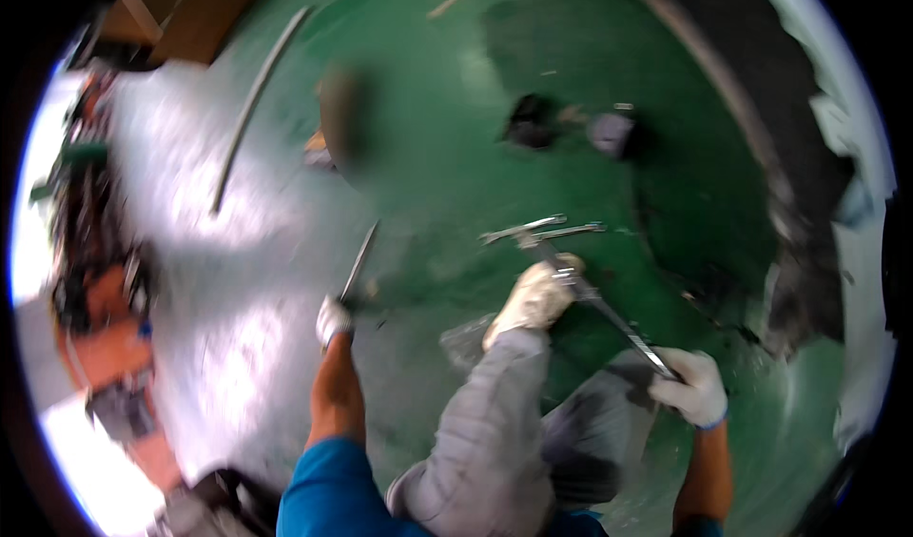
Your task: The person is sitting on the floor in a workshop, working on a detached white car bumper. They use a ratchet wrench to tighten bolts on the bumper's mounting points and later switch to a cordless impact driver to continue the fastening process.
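Observation:
My left hand (335, 321), in a white glove, is closed on the near end of a thin metal rod (359, 259) that points away from me over the floor. To the right, my gloved right hand (690, 387) grips the dark end of a long-handled metal wrench (613, 316). Its shaft slants up and left, passing over the toe of my pale shoe (530, 301). Close to the wrench's far end, two spanners (525, 228) lie on the floor. Motion blur softens the details of both held tools.
A long pale bar (259, 95) lies on the green floor (428, 90) at far left. Dark items (530, 123) and a grey block (611, 133) sit ahead. Clear plastic (464, 343) lies beside my shoe. Orange shelving (109, 337) with tools stands left; a brown box (190, 14) is behind.

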Available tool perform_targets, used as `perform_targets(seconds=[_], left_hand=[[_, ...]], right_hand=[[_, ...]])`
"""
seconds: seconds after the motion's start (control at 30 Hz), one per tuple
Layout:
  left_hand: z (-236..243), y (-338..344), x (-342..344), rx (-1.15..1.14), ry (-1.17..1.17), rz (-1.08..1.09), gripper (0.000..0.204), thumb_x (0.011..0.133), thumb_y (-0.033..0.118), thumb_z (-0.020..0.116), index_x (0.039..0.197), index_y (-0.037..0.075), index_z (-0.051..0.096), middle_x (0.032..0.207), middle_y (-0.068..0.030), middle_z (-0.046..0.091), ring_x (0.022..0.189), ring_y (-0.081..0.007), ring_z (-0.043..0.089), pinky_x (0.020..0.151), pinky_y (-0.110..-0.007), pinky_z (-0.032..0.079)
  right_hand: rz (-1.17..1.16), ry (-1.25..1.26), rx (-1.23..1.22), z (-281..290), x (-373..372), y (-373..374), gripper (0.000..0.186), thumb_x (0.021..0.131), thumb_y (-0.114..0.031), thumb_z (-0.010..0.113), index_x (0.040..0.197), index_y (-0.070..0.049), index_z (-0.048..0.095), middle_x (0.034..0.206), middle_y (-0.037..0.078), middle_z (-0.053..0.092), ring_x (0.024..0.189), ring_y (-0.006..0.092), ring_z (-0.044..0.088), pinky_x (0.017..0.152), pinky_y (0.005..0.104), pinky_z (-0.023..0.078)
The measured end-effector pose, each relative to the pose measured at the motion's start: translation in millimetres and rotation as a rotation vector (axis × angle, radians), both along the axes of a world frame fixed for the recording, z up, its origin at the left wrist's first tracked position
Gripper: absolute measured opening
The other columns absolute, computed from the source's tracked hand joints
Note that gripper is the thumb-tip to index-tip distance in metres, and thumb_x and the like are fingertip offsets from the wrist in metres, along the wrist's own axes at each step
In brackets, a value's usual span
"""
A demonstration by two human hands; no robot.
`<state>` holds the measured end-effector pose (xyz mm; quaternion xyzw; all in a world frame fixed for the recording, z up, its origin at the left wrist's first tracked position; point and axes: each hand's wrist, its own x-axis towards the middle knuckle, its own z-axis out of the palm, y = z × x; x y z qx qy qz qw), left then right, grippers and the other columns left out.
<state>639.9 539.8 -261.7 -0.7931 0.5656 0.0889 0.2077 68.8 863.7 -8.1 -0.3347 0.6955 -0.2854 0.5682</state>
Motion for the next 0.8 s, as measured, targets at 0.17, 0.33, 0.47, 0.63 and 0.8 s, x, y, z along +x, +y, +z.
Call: perform_targets(seconds=[0.17,0.33,0.47,0.63,0.8], left_hand=[[-23.3,48.7,87.9,-0.243,0.923,0.244,0.045,0.100,0.023,0.061,0.142,0.005,0.059,0.140,-0.0139,0.065,0.123,-0.0293,0.065,0.102,-0.038,0.052],[109.4,-16.8,-64.9,0.120,0.921,-0.483,0.063,0.096,0.045,0.050,0.144,0.005,0.054,0.126,-0.0117,0.064,0.105,-0.0182,0.058,0.090,-0.037,0.045],[273.5,7.9,-211.5,0.188,1.098,-0.510,0.046,0.099,0.032,0.052,0.133,0.002,0.060,0.099,-0.0069,0.064,0.078,-0.0116,0.055,0.069,-0.032,0.042],[349.3,38.0,-287.7,0.177,1.242,-0.860,0.025,0.101,0.014,0.055,0.118,-0.002,0.063,0.067,-0.0006,0.054,0.052,-0.0073,0.050,0.046,-0.025,0.040],[442.4,104.3,-373.2,0.467,1.092,-1.340,0.034,0.090,0.007,0.061,0.122,-0.005,0.062,0.086,-0.0072,0.064,0.074,-0.0131,0.059,0.067,-0.029,0.050]], right_hand=[[0.160,-0.099,-0.137,0.3,-5.5,1.3,0.055,0.091,-0.030,0.075,0.137,-0.002,0.064,0.104,0.013,0.076,0.091,0.0223,0.073,0.082,0.0326,0.056],[-0.105,-0.019,-0.301,37.2,44.4,62.5,0.057,0.090,-0.033,0.074,0.138,-0.004,0.065,0.111,0.017,0.074,0.097,0.0290,0.071,0.087,0.0368,0.054],[-0.282,0.014,-0.540,55.0,50.2,114.8,0.059,0.089,-0.035,0.078,0.135,-0.001,0.065,0.099,0.018,0.074,0.087,0.0282,0.071,0.079,0.0368,0.054],[-0.489,0.106,-0.574,90.7,81.2,161.1,0.055,0.084,-0.030,0.082,0.129,0.000,0.070,0.081,0.014,0.072,0.071,0.0239,0.069,0.066,0.0342,0.051],[-0.775,0.266,-0.556,113.8,123.8,227.3,0.049,0.078,-0.021,0.080,0.120,0.003,0.073,0.067,0.008,0.061,0.058,0.0183,0.060,0.057,0.0325,0.047]])
